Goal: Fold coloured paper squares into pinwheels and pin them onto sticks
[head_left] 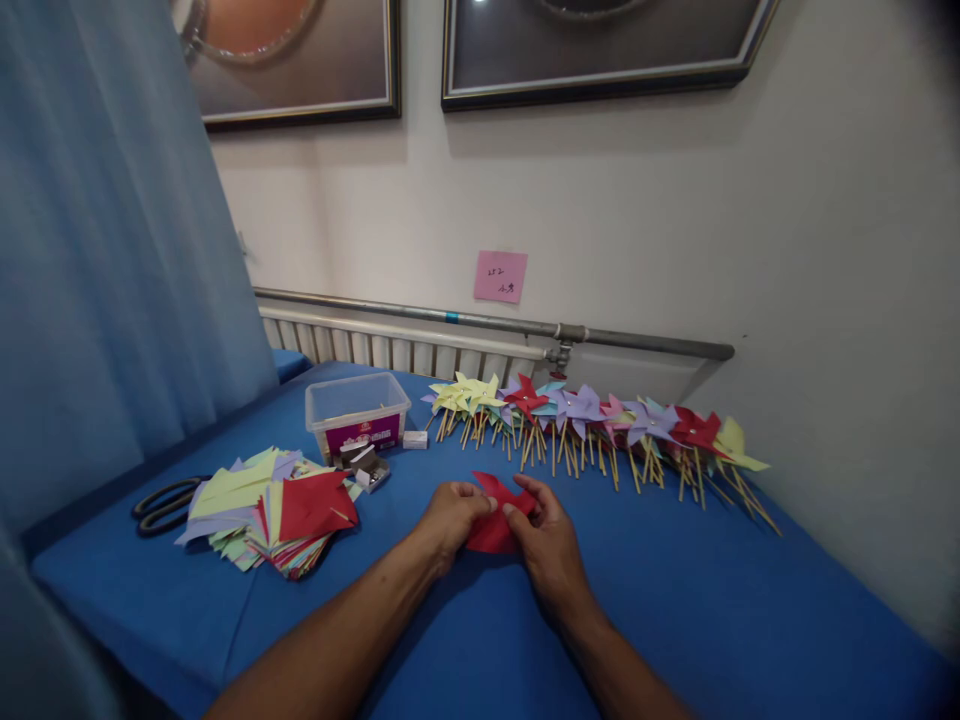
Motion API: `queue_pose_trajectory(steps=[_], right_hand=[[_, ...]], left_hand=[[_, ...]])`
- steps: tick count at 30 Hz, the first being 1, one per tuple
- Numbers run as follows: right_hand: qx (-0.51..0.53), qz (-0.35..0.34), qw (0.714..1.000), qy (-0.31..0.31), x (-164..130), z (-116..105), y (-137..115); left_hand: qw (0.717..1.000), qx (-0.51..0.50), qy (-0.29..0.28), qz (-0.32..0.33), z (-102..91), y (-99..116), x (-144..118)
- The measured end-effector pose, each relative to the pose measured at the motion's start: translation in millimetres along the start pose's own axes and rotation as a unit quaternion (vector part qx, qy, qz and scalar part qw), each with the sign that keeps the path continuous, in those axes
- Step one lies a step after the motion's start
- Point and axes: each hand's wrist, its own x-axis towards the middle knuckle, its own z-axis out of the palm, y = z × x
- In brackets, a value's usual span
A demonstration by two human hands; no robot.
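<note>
Both of my hands hold a red paper piece (pixel 493 532) just above the blue table (pixel 712 600). My left hand (pixel 450 517) pinches its left side and my right hand (pixel 550 540) pinches its right side, fingertips almost meeting at the middle. Some of the paper's corners are folded up. To the left lies a stack of cut coloured paper squares (pixel 270 505), red on top. A long row of finished paper pinwheels (pixel 600 425) on wooden sticks lies along the far side of the table.
A clear plastic tub (pixel 358 410) with a magenta label stands behind the paper stack, with small open boxes (pixel 365 465) beside it. Black scissors (pixel 165 503) lie at the far left. A blue curtain (pixel 97 280) hangs left; a wall with a pipe (pixel 487 322) is behind.
</note>
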Motion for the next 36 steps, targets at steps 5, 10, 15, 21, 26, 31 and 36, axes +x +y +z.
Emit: queue_pose_trajectory(steps=[5, 10, 15, 21, 26, 31, 36], right_hand=[[0.005, 0.009, 1.0, -0.013, -0.9, 0.3, -1.9], [-0.001, -0.004, 1.0, -0.029, -0.5, -0.1, -0.6], [0.056, 0.012, 0.998, -0.037, 0.8, -1.2, 2.7], [0.114, 0.023, 0.993, -0.028, 2.1, 1.1, 9.4], [0.061, 0.009, 0.998, -0.019, 5.9, 2.3, 10.4], [0.074, 0.049, 0.995, -0.041, 9.5, -0.2, 14.1], [0.068, 0.037, 0.996, -0.044, 10.6, -0.1, 15.1]], left_hand=[[1.0, -0.001, 0.011, -0.007, 1.8, 2.0, -2.5], [1.0, 0.009, 0.006, -0.012, 1.5, 0.4, -1.7], [1.0, 0.014, 0.001, 0.01, -1.9, -3.1, 2.6], [0.998, 0.023, 0.03, 0.045, -3.0, -3.7, 5.1], [0.998, 0.039, 0.038, 0.045, 0.4, -3.2, 3.6], [0.999, 0.035, 0.034, 0.022, 1.2, -2.4, 2.3], [1.0, 0.009, 0.015, 0.003, 1.9, 0.8, 0.8]])
